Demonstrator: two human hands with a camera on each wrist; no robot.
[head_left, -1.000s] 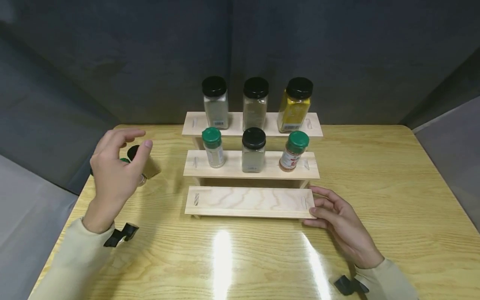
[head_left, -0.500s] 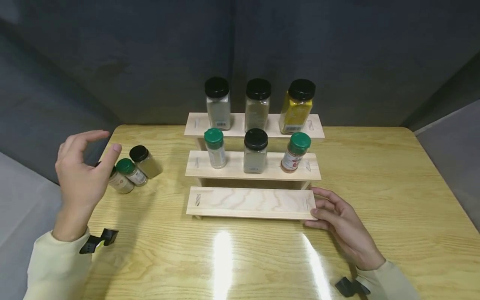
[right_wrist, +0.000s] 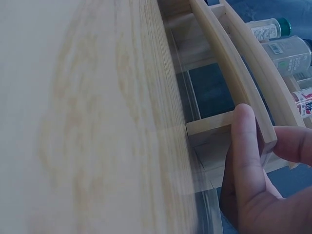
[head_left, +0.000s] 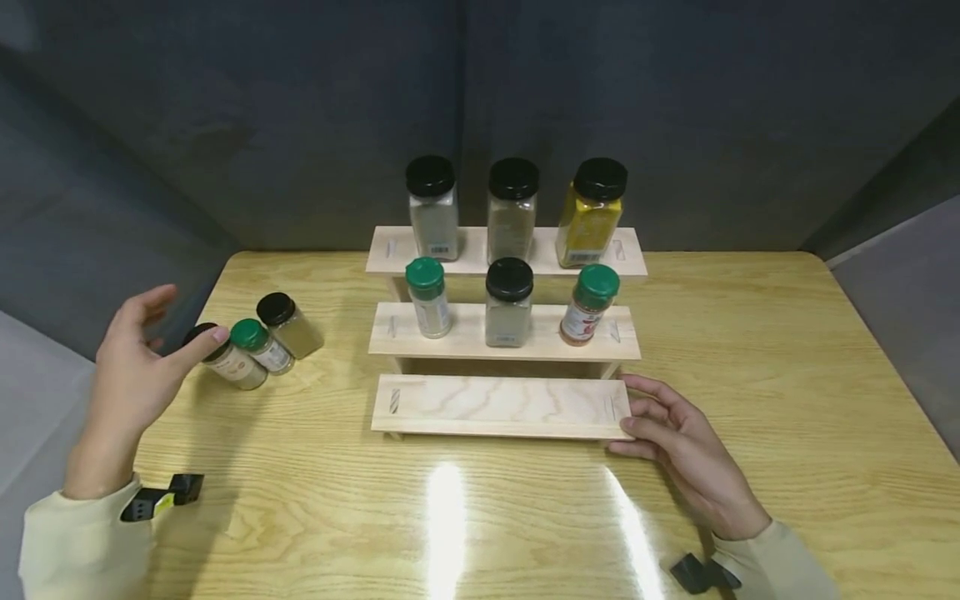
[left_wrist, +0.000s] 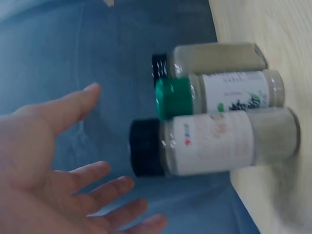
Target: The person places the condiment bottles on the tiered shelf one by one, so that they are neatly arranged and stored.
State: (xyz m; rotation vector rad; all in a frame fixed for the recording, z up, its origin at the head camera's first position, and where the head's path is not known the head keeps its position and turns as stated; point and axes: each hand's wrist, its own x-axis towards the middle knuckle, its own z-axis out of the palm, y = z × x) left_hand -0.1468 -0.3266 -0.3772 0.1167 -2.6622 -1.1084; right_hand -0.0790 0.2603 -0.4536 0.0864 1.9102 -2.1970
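Note:
My left hand is beside a spice jar with a black lid and pale label, at the table's left side. Its thumb and fingers are spread, and in the left wrist view a gap shows between them and the jar's black lid. Next to that jar stand a smaller green-capped spice bottle and another black-lidded jar. My right hand holds the right end of the bottom step of a three-tier wooden rack. In the right wrist view, thumb and fingers pinch that board's end.
Three large black-lidded jars, one of them yellow, stand on the top tier. The middle tier carries two green-capped bottles and a black-lidded jar between them. Dark curtains rise behind the wooden table.
My left hand has moved left and down, away from in front of the jars, bringing the three of them into fuller view. The right hand has stayed on the rack.

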